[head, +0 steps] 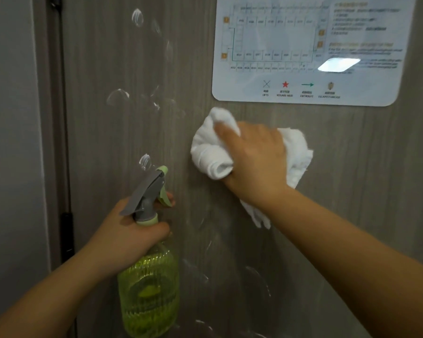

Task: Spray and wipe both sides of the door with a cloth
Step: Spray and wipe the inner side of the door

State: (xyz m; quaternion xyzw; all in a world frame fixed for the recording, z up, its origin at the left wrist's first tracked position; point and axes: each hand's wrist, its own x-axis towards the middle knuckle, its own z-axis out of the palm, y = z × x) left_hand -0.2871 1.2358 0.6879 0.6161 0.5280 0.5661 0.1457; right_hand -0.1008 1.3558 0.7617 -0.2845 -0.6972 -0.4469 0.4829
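The crumpled white cloth is bunched against the grey wood-grain door, just below the lower left corner of the laminated floor-plan sign. It looks soft, light and floppy, so keep it gathered in your palm; a loose tail already hangs under your wrist and would likely drag if you let the wad open. Your right hand is curled over it, fingers gripping the folds and pressing them flat to the panel. Your left hand sits lower and nearer the door's hinge edge, wrapped round the neck of the translucent green spray bottle, a finger on its trigger. The bottle is rigid and probably slick when wet. Foam streaks show between the cloth and the hinge edge, not yet wiped.
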